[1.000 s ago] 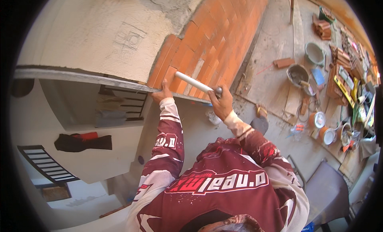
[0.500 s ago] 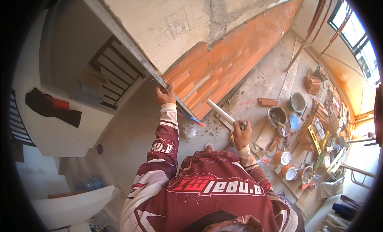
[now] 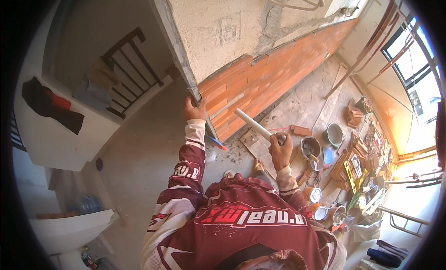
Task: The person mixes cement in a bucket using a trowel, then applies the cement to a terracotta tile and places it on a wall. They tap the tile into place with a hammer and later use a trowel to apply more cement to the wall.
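Note:
Orange brick strips (image 3: 232, 102) cover the lower part of a rough wall. At the wall's near corner edge (image 3: 197, 91), my left hand (image 3: 194, 109) is closed round the end of the brickwork, its fingertips partly hidden. My right hand (image 3: 281, 153) grips a white stick (image 3: 253, 123), round like a tube, near a grey rounded end that shows by the thumb. The stick's far end points up and left toward the bricks, and whether it touches them I cannot tell. Just below my left hand, a thin blue tool with a red tip (image 3: 216, 142) is partly visible beside the corner.
On the floor to the right stand a mortar bucket (image 3: 310, 148), a grey bucket (image 3: 333, 134) and white-lidded tubs (image 3: 315, 194). Bricks (image 3: 301, 130) and a yellow level (image 3: 349, 174) lie among clutter. A dark stair railing (image 3: 134, 68) is at left. Pole props (image 3: 362, 42) rise at right.
The view has shifted, so the wall and the floor items sit differently in it. My left hand stays at the corner edge, and my right hand still holds the white stick, slightly higher in view.

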Tool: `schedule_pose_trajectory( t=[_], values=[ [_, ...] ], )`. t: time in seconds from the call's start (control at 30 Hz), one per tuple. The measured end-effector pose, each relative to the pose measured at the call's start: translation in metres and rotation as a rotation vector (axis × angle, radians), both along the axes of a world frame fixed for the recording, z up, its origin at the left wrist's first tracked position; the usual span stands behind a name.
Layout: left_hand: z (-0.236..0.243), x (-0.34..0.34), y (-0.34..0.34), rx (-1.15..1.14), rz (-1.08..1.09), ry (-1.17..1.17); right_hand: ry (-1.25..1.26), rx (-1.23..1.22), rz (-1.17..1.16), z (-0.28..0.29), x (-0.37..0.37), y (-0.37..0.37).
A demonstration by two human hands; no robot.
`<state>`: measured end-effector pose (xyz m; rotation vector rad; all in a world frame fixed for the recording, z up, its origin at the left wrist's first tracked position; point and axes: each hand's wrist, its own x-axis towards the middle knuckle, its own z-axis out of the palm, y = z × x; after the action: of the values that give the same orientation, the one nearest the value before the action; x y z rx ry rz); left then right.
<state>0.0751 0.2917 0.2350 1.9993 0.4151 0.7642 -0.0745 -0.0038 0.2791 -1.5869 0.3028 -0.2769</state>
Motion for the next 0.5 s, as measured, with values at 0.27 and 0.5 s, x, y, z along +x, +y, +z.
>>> schedule_pose_trajectory(
  t=[0.27,0.5],
  values=[
    [-0.045,-0.042,-0.013,-0.009,-0.129,-0.070,0.279,0.053,-0.040,-0.074,-0.037,-0.035],
    [-0.265,-0.207,0.015,-0.117,-0.401,0.702,0.560,0.394,-0.833,-0.294,-0.182,-0.180]
  ],
)
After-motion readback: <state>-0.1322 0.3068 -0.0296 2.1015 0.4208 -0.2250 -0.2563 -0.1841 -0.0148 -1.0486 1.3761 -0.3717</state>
